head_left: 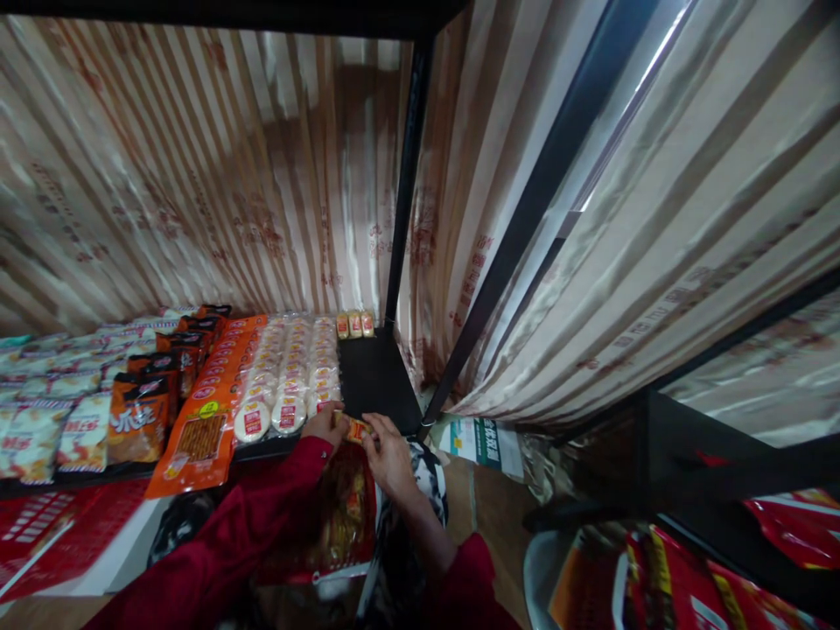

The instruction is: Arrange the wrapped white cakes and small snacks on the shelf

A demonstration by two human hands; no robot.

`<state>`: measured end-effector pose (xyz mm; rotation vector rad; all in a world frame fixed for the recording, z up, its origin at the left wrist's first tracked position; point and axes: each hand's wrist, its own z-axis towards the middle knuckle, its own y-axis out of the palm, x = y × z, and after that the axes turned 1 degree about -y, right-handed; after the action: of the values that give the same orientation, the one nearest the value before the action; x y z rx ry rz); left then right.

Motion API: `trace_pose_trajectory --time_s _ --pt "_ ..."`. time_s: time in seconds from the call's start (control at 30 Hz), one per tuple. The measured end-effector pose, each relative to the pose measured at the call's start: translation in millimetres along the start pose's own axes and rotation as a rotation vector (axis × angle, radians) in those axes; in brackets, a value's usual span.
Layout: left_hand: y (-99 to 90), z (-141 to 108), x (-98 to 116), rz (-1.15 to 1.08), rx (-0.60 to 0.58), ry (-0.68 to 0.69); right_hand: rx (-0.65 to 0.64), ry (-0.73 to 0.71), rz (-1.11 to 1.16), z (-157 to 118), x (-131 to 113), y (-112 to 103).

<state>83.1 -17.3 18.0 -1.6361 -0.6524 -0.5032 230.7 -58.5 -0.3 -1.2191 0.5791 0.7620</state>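
A small gold and red wrapped snack (355, 429) is held between my two hands above my lap, at the front edge of the black shelf (381, 376). My left hand (324, 429) pinches its left end, and my right hand (392, 457) has its fingers closed on the right end. Below them, a clear and red plastic bag (347, 516) with similar gold packs inside lies on my lap. Three small gold packs (355, 325) stand in a row at the back of the shelf, beside the rows of round white wrapped cakes (289, 413).
Left of the cakes are orange snack packs (200, 433), brown-orange bags (137, 418) and white bags (32, 437). A black upright post (410, 175) and a diagonal bar (512, 254) frame the corner before striped curtains (262, 175). Red packages (696, 582) fill a container at lower right.
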Motion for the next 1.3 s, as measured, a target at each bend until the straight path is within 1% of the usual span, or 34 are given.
trace_pose_trajectory --time_s 0.07,0.17,0.3,0.43,0.6,0.83,1.03,1.17,1.3 --pt "-1.8 2.2 5.6 0.016 -0.021 0.007 -0.037 0.003 0.029 1.9 0.1 1.1" --pt "-4.6 6.0 14.0 0.053 -0.021 0.013 -0.091 0.008 0.026 5.3 0.9 0.9" --pt "-9.3 14.8 28.4 0.102 -0.015 0.030 -0.094 -0.027 -0.027 13.2 -0.2 -1.0" --pt "-14.5 29.6 45.6 0.149 -0.009 0.030 -0.028 -0.014 -0.049 25.9 -3.9 -1.2" --pt "-16.4 54.9 62.5 0.167 -0.010 0.027 0.045 0.063 -0.038 47.2 -3.5 5.2" --pt "-17.5 88.6 81.0 0.212 -0.022 0.044 0.179 0.079 -0.055 86.6 15.6 22.0" --pt "-15.3 118.1 92.4 0.292 -0.071 0.090 0.270 0.141 -0.086 120.6 36.5 30.0" --pt "-9.2 137.0 94.8 0.360 -0.116 0.171 0.315 0.216 -0.111 142.3 52.4 36.2" --pt "-1.1 153.1 91.8 0.422 -0.139 0.331 0.397 0.267 -0.113 161.6 67.3 42.6"
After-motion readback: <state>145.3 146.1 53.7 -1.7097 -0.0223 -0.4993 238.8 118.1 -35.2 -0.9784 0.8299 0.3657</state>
